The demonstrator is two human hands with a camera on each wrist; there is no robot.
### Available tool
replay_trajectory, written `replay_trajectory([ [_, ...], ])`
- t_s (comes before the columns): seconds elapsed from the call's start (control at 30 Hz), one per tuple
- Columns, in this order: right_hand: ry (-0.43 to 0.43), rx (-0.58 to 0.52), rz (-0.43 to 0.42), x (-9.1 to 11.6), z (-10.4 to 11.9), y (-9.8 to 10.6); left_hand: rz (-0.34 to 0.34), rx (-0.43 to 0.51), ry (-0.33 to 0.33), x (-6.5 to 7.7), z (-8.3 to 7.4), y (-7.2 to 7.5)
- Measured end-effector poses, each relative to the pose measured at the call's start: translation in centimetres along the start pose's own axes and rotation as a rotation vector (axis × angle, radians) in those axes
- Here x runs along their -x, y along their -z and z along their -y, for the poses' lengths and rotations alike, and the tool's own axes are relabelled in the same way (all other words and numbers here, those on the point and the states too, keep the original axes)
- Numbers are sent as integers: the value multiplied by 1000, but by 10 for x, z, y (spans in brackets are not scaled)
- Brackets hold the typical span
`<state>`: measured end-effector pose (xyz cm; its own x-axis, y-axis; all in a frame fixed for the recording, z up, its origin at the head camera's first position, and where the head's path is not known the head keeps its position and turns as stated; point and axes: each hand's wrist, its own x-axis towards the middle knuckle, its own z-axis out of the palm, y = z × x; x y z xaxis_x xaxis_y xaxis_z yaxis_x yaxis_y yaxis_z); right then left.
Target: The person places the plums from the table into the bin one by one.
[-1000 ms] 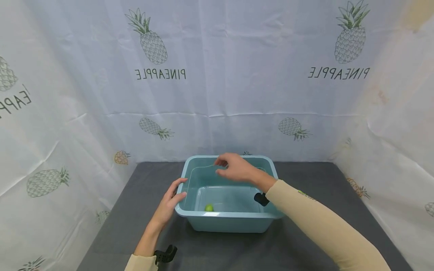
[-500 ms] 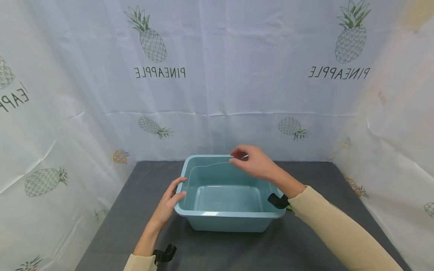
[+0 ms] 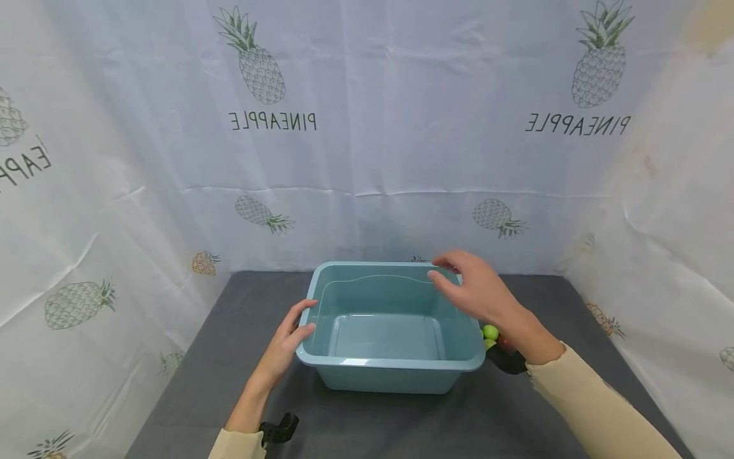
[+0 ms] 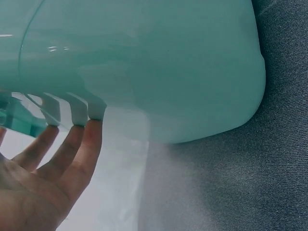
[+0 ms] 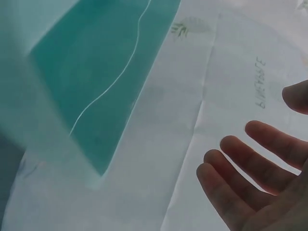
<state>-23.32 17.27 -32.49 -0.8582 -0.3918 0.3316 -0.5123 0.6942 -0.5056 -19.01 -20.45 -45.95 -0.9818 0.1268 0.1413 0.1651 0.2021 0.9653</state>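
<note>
A light blue-green plastic basin (image 3: 390,364) stands on the dark cloth, its visible floor bare. At its left side my left hand (image 3: 283,347) grips the rim, thumb on top. In the left wrist view the fingertips (image 4: 94,126) press the outer wall (image 4: 192,72) beneath the lip. My right hand (image 3: 480,288) hovers over the far right corner, holding nothing, fingers bent loosely and thumb apart. Beyond the basin's right side lie small round green fruits (image 3: 490,331) and a red one (image 3: 506,344), partly hidden by my right wrist and its black camera.
A dark grey cloth (image 3: 212,376) covers the table on both sides of the basin. White sheets (image 3: 367,159) printed with pineapples hang behind and at the sides. A black camera (image 3: 279,428) is strapped to my left wrist.
My right hand has moved right from over the basin, uncovering the fruits beyond it. A small green fruit seen inside the basin is now out of sight. My left hand stays put.
</note>
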Motion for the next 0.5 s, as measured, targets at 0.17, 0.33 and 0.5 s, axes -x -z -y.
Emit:
replay_trajectory([
  [0.17,-18,104,-37,15,-17,4,6,1,-6,1,-1,1],
  [0.33,-57,186,-62,29,-35,6,10,4,-6,1,-1,1],
  [0.5,-109,234,-68,42,-52,4,9,6,-2,1,-1,0],
])
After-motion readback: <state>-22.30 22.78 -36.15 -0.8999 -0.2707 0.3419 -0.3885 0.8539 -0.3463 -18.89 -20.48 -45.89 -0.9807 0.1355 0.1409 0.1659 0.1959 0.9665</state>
